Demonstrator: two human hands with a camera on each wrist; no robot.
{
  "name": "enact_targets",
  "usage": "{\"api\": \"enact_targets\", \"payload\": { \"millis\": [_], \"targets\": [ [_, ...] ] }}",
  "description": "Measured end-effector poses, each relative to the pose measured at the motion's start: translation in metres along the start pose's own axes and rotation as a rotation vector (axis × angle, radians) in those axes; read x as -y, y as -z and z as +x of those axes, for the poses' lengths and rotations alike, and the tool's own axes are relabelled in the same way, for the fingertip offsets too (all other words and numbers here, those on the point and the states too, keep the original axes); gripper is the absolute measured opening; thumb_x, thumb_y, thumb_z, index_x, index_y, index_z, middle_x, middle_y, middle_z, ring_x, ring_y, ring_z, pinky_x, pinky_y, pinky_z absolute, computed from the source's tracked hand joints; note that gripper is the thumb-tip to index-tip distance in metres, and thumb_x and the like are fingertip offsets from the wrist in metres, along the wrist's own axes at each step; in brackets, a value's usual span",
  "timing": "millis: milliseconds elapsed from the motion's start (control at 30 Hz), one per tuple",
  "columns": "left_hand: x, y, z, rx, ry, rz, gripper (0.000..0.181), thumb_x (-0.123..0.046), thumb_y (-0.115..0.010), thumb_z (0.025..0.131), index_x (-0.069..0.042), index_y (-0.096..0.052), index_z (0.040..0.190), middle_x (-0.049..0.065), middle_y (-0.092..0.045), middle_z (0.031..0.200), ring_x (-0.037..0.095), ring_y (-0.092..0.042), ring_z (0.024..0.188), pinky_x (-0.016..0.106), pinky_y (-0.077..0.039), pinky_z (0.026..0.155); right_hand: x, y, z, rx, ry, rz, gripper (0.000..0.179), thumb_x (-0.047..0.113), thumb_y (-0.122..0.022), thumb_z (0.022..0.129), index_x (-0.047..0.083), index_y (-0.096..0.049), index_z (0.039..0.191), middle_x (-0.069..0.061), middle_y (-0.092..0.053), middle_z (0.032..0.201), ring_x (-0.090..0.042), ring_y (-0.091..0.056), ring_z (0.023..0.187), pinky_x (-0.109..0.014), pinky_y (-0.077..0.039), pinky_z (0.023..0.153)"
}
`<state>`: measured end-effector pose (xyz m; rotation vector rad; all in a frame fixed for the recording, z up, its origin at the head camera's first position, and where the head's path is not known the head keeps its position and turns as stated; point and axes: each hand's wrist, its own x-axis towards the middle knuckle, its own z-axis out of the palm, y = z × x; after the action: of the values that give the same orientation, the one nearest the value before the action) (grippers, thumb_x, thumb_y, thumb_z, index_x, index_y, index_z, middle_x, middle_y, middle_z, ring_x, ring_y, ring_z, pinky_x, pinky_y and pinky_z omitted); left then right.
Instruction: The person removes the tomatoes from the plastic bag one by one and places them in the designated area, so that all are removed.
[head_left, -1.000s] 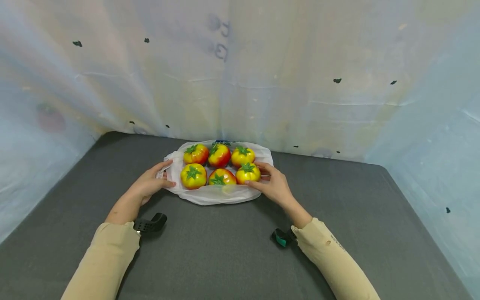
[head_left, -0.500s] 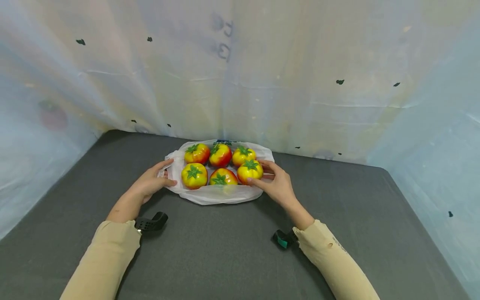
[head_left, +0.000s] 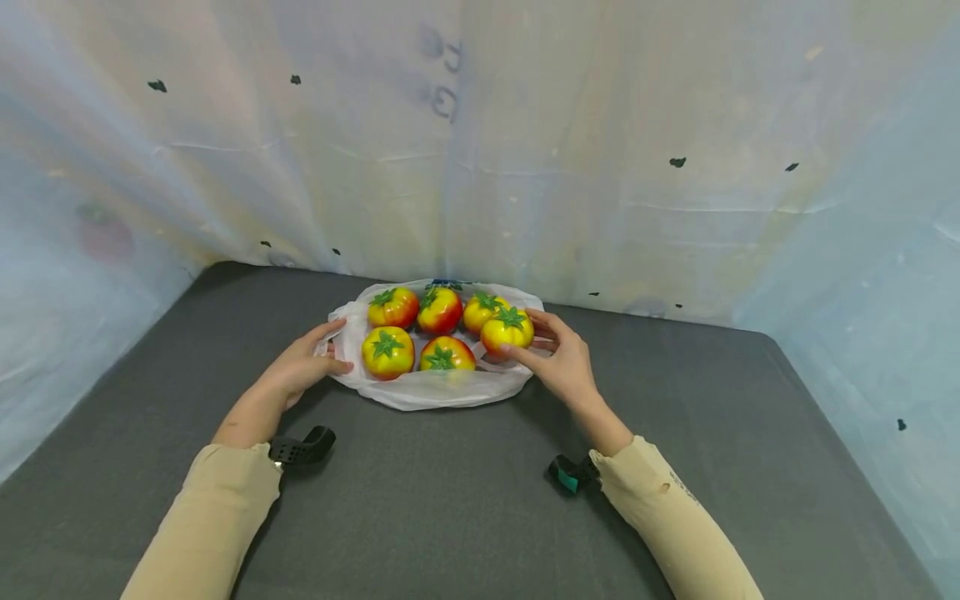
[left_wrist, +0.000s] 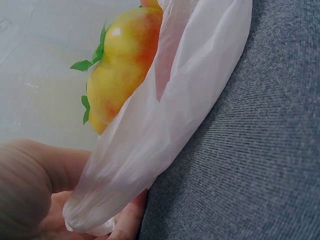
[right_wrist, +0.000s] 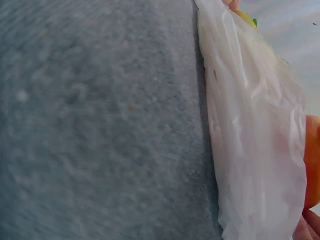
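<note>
The left hand (head_left: 300, 368) was curved at the left end of the white plastic bag (head_left: 420, 392), and it held a gathered corner of the bag between the thumb and the fingers. The right hand (head_left: 558, 360) was partly closed, and it held a yellow and red fruit (head_left: 506, 335) with the thumb at the near side and the fingers at the far right side. This fruit was at the right end of the bag; whether its underside touched the bag, I could not tell. In the head view it overlapped the back right fruit (head_left: 478, 308). The back middle fruit (head_left: 439, 312) and the back left fruit (head_left: 392, 308) completed the far row. Nearer, the front left fruit (head_left: 387, 353) and the front middle fruit (head_left: 447, 354) lay inside the bag, with green leaves upward. The bag rested on a dark grey table (head_left: 435, 500). Beige sleeves (head_left: 202, 525) covered both forearms, and behind the table hung a pale sheet (head_left: 540, 183).
</note>
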<state>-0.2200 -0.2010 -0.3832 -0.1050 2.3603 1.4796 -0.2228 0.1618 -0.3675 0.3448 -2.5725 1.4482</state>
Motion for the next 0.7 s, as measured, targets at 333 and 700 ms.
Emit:
{"api": "enact_targets", "payload": {
  "millis": [333,700],
  "targets": [
    [0.001,-0.001,0.0,-0.005,-0.002,-0.003,0.086,-0.011,-0.063,0.088,-0.018,-0.009,0.156,0.026,0.01,0.158,0.046,0.004,0.144,0.064,-0.01,0.113,0.002,0.008,0.004,-0.051,-0.005,0.022,0.058,0.024,-0.078,0.08,0.01,-0.055,0.132,-0.012,-0.06,0.129,-0.026,-0.06,0.115,-0.043,-0.051,0.095],
    [-0.001,-0.001,-0.003,0.006,-0.022,-0.015,0.086,-0.01,-0.062,0.089,-0.016,-0.008,0.155,0.025,0.011,0.158,0.046,0.006,0.144,0.064,-0.007,0.113,-0.001,0.024,0.011,-0.111,-0.029,-0.019,0.06,0.029,-0.078,0.081,0.012,-0.055,0.134,-0.011,-0.06,0.129,-0.024,-0.06,0.115,-0.037,-0.052,0.094]
  ]
}}
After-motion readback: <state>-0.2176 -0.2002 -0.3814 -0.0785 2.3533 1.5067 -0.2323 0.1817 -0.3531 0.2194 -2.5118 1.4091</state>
